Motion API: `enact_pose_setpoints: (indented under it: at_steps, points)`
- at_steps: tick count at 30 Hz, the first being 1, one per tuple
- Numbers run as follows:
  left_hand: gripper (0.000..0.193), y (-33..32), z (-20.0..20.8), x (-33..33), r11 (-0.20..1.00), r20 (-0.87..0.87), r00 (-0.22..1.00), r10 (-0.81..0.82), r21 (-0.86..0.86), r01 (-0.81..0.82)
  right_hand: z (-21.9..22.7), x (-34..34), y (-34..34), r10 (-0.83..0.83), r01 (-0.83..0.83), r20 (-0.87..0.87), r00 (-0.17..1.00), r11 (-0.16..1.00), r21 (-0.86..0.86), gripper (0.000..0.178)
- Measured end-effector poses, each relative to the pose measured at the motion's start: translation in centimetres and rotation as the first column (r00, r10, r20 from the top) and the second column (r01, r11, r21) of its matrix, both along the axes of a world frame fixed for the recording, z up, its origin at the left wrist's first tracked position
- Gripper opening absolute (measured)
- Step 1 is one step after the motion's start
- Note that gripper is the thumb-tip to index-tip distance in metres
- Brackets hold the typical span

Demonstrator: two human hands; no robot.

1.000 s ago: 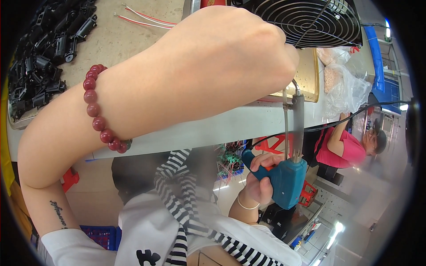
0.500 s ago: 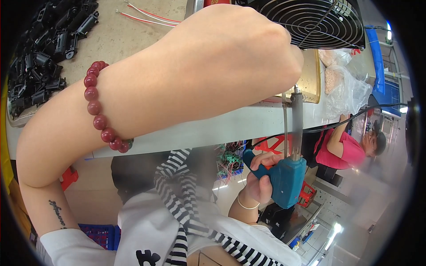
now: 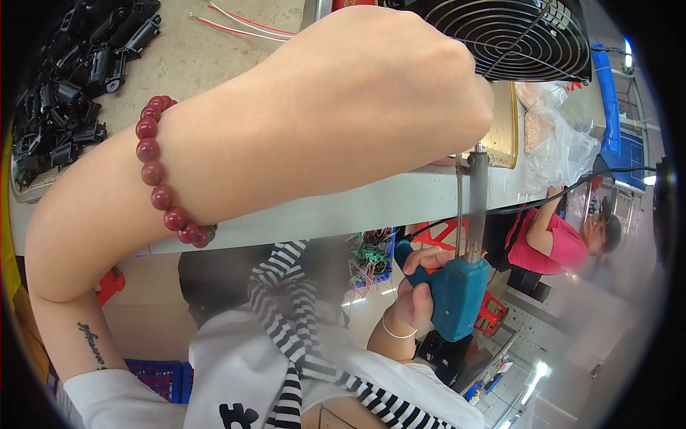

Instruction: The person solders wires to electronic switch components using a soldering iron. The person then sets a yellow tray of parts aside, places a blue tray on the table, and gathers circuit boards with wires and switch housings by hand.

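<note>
My left hand [image 3: 400, 79] reaches across the upper middle, back of the hand toward me. It is closed with the fingers curled under and out of sight, so whatever they grip is hidden. My right hand [image 3: 418, 289] is wrapped around the handle of a teal soldering gun [image 3: 461, 297], held upright at the bench's front edge. The gun's metal barrel and thin solder feed tube [image 3: 459, 200] point up toward the underside of my left fist. The very tip is hidden behind that hand, so I cannot tell what it touches.
A black fan with a wire guard [image 3: 511, 39] stands behind my left hand. Black plastic parts [image 3: 71, 93] are piled at far left; red and white wires [image 3: 243, 27] lie on the bench. A gold-coloured tray [image 3: 509, 125] and clear plastic bags [image 3: 561, 146] lie right. A person in pink [image 3: 547, 243] sits beyond.
Almost nothing differs. My left fist has shifted very slightly right, and the body of the soldering gun sits a touch lower and further left.
</note>
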State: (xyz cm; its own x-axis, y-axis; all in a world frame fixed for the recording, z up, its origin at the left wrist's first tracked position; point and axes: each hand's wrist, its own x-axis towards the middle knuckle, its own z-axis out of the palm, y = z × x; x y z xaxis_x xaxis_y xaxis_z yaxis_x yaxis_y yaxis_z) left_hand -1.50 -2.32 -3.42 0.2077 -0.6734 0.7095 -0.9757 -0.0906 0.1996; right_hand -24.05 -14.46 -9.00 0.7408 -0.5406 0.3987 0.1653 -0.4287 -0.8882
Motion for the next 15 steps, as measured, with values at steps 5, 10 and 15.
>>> enact_pose_setpoints:
  at_steps: [5, 10, 15]
  points:
    - [0.011, 0.07, 0.03, -0.01, 1.000, -0.002, 1.000, -0.002, 0.010, 0.002, -0.52, -0.45, -0.28, -0.041, 0.041, -0.014, 0.999, 0.998, 0.051, 0.025]
    - [0.012, 0.21, 0.08, -0.07, 1.000, 0.001, 1.000, 0.009, 0.004, -0.009, -0.59, -0.55, -0.46, -0.108, 0.097, -0.078, 0.991, 0.986, -0.135, 0.023]
    - [0.012, 0.10, -0.08, -0.04, 1.000, -0.010, 1.000, 0.003, -0.005, -0.003, -0.27, -0.29, -0.43, -0.004, 0.002, -0.033, 0.999, 0.997, -0.073, 0.026]
